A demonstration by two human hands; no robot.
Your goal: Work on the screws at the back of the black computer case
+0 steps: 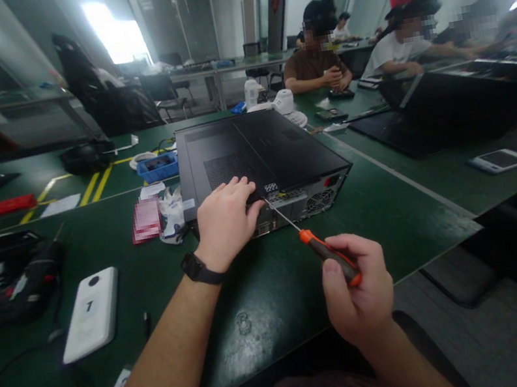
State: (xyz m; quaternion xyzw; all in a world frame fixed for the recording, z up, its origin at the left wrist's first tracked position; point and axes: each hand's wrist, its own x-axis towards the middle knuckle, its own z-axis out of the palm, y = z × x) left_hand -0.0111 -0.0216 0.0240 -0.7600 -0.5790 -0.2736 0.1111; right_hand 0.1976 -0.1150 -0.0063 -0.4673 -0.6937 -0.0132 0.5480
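Note:
A black computer case lies on its side on the green table, its back panel with a fan grille turned toward me. My right hand is closed around the orange and dark grey handle of a screwdriver. The screwdriver's long shaft reaches up and left, its tip at the upper rear edge of the case. My left hand rests flat on the near left corner of the case, fingers stretched over the vented top and thumb beside the screwdriver tip. Whatever the tip touches is too small to make out.
Left of the case are a blue tray and a white glove. A white power bank lies near my left forearm. A phone and a large black panel are at the right. Other people sit across the table.

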